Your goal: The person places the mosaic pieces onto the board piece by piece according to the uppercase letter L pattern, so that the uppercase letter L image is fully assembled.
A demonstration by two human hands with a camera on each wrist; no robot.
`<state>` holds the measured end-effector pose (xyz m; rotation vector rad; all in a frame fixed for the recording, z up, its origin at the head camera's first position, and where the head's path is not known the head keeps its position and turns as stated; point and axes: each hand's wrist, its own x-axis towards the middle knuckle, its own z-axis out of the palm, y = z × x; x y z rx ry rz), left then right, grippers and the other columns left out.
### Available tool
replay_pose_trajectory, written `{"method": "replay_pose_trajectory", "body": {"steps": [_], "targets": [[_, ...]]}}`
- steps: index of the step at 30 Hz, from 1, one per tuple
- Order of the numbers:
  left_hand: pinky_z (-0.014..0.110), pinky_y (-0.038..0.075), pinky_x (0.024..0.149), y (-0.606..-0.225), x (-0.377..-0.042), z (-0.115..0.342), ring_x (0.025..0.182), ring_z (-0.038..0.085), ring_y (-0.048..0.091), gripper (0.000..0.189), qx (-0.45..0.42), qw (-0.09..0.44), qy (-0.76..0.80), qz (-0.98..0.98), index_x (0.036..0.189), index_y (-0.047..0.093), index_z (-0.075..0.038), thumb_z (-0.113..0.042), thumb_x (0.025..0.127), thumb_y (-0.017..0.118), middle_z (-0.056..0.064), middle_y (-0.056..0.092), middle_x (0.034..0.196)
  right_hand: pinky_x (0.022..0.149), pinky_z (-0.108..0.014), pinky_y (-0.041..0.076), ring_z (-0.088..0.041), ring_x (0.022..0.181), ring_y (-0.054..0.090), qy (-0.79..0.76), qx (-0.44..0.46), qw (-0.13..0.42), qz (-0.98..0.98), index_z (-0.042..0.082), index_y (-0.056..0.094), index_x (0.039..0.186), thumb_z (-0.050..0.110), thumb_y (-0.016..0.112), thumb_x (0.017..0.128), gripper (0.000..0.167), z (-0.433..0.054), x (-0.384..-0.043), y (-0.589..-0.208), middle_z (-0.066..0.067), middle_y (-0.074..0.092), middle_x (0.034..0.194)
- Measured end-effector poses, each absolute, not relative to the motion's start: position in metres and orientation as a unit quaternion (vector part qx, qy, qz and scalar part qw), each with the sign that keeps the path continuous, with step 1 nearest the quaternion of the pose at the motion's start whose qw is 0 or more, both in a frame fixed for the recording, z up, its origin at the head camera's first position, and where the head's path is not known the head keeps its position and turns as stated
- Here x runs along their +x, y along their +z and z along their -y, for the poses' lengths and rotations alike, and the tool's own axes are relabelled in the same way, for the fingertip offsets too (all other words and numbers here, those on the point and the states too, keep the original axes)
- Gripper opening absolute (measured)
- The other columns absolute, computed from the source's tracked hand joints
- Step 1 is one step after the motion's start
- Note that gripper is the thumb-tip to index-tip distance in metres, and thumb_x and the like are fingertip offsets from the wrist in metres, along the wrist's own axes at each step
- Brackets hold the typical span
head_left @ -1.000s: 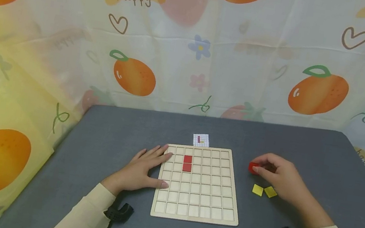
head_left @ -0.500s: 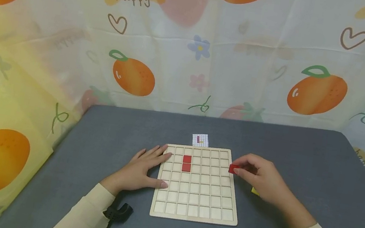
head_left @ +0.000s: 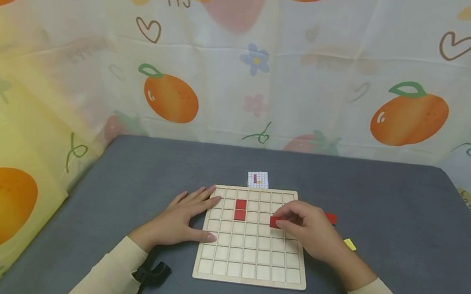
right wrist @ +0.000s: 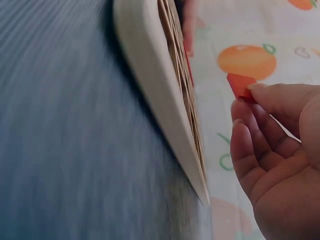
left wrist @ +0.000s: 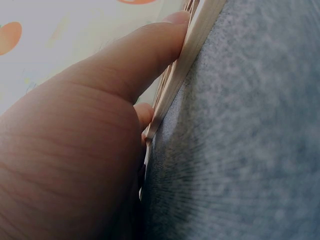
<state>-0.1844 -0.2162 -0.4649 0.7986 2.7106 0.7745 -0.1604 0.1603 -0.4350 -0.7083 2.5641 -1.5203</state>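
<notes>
A wooden grid board (head_left: 248,282) lies on the dark table, with two red square tiles (head_left: 239,215) set one below the other in its upper left cells. My left hand (head_left: 178,217) rests on the board's left edge, fingers spread and thumb on the rim; the left wrist view shows the thumb (left wrist: 155,50) on the wooden side. Over the board's right half, my right hand (head_left: 312,231) pinches another red tile (head_left: 275,222) between thumb and fingertips. In the right wrist view that red tile (right wrist: 240,86) is held above the board's surface.
Right of the board lie a red tile (head_left: 331,218) and a yellow tile (head_left: 349,244), both partly covered by the right hand and arm. A small printed grid card (head_left: 258,179) sits at the board's far edge. A fruit-patterned cloth (head_left: 230,64) hangs behind the table.
My right hand has carried the red tile leftward from the table beside the board to over its right half. My left hand stays on the board's edge.
</notes>
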Motion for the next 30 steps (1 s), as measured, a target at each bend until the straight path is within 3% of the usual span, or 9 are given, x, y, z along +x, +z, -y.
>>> {"method": "replay_pose_trajectory", "body": {"steps": [6,13,30], "targets": [[0.062,-0.003,0.127,-0.466,-0.184,0.217,0.166,0.025,0.005,0.106,0.275,0.104,0.266,-0.918,0.174,0.031,-0.025,-0.073,0.091,0.076,-0.007,0.011,0.181,0.090,-0.040,0.056,-0.016,0.098,0.067,-0.483,-0.240,0.050,-0.841,0.016,0.081,0.110,0.009,0.077,0.103,0.010,-0.138,-0.165,-0.441,0.009,0.073,0.107],[0.063,-0.003,0.126,-0.466,-0.184,0.216,0.166,0.025,0.006,0.106,0.273,0.104,0.259,-0.921,0.174,0.032,-0.024,-0.074,0.091,0.075,-0.007,0.012,0.181,0.085,-0.037,0.057,-0.016,0.093,0.068,-0.500,-0.257,0.056,-0.825,0.015,0.081,0.106,0.010,0.078,0.102,0.007,-0.113,-0.170,-0.446,0.007,0.075,0.103],[0.062,-0.002,0.127,-0.464,-0.183,0.215,0.166,0.025,0.007,0.103,0.274,0.099,0.263,-0.920,0.173,0.035,-0.023,-0.071,0.091,0.077,-0.004,0.015,0.181,0.089,-0.040,0.056,-0.011,0.095,0.066,-0.471,-0.212,0.081,-0.852,0.018,0.079,0.103,0.009,0.077,0.103,0.009,-0.082,-0.168,-0.450,0.012,0.071,0.100]]}}
